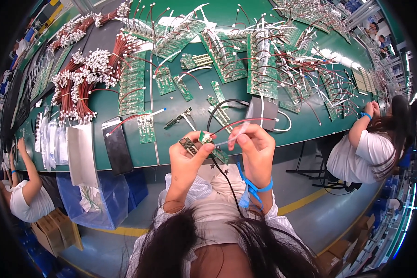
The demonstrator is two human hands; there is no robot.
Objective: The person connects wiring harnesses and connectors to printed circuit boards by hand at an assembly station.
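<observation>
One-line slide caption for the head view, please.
At a green workbench, the left hand holds green circuit-board pieces while the right hand pinches something translucent close by.

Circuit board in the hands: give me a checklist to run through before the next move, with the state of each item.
1. Circuit board steadied: ok, the left hand holds it with the thumb across.
2. Translucent strip secured: ok, pinched in the fingers of the right hand.
3. Red wire firmly joined to the board: cannot tell, too small to judge.
4. Black cable well away from the work: not ok, it runs close by the board.
5. Blue wristband worn: ok, around the right wrist; whether it is snug, cannot tell.
</observation>
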